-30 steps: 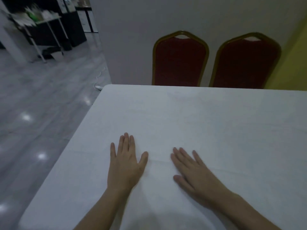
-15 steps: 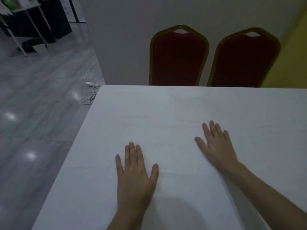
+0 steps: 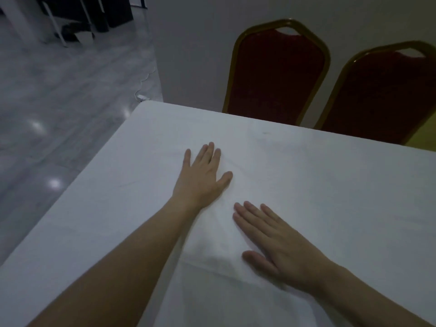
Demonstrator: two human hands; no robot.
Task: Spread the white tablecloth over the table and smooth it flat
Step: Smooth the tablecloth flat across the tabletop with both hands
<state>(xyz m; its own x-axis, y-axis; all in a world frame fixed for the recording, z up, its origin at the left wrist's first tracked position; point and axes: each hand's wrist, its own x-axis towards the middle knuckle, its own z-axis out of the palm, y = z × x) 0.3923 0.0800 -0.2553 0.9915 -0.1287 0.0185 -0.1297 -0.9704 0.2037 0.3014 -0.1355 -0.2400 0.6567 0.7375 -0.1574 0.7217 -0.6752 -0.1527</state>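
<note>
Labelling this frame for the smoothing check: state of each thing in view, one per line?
white tablecloth: spread out, faint creases between the hands
left hand: flat, fingers straight, palm down on the cloth
right hand: flat, fingers straight, palm down on the cloth, nearer the person
left red chair: upright at the far edge, unoccupied
right red chair: upright beside it, unoccupied

Both hands flat on the tablecloth (image 3: 330, 185), left hand (image 3: 203, 175) ahead of right hand (image 3: 276, 244) (chairs (image 3: 278, 74) behind).
</note>
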